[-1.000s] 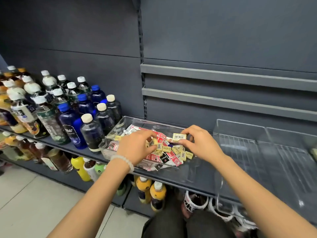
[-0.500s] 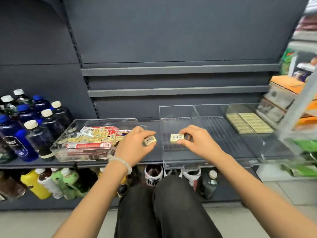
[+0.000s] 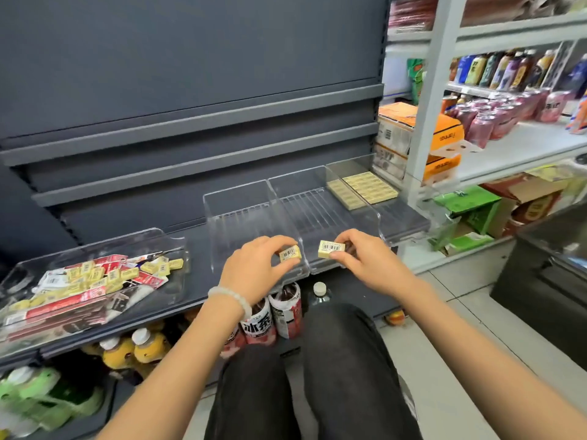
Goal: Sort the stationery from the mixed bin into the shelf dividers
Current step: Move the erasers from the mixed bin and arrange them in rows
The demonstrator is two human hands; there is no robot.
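I pinched one yellow eraser point(image 3: 290, 252) in my left hand point(image 3: 254, 268) and another eraser point(image 3: 331, 249) in my right hand point(image 3: 365, 265), both in front of the clear shelf dividers point(image 3: 286, 204). Dropped short, either could have bounced off a divider lip onto the floor. Since half a second before, my hands had travelled further right of the mixed bin point(image 3: 95, 281), toward the stacked erasers point(image 3: 362, 188).

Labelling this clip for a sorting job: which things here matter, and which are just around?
Job:
left hand with eraser
right hand with second eraser
mixed bin
dividers
sorted erasers

Around:
bottles
cans
cartons
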